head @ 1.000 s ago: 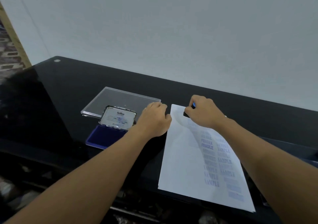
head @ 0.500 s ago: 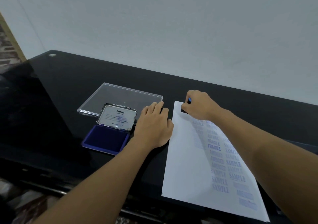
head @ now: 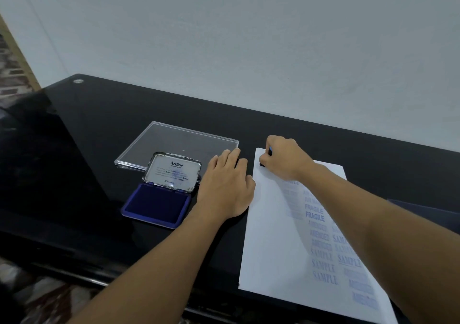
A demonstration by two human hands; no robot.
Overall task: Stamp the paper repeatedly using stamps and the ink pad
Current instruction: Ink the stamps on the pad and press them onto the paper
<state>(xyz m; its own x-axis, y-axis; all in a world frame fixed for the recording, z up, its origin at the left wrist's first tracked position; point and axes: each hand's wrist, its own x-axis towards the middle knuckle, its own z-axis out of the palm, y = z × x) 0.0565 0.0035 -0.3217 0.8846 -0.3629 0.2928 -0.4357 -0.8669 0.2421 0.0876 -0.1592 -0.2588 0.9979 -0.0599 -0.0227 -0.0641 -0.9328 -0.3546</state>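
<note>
A pale wall (head: 249, 37) backs a glossy black table (head: 99, 124). On the table's right side lies a white paper (head: 271, 236), its right half covered with blue prints. To its left and farther off sits a clear plastic case (head: 174, 141), and just nearer an open ink pad (head: 156, 205). The left hand (head: 226, 186) lies flat between pad and paper, fingers straight. The right hand (head: 286, 158) curls round a small stamp (head: 269, 152), seemingly pressed on the paper's far left corner.

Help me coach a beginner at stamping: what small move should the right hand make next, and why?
Probably lift the small black-and-blue stamp straight up. The right hand grips it, seemingly pressed on the far-left corner of the white paper sheet, while the left hand lies flat beside the sheet; the open blue ink pad waits left for re-inking.
</note>
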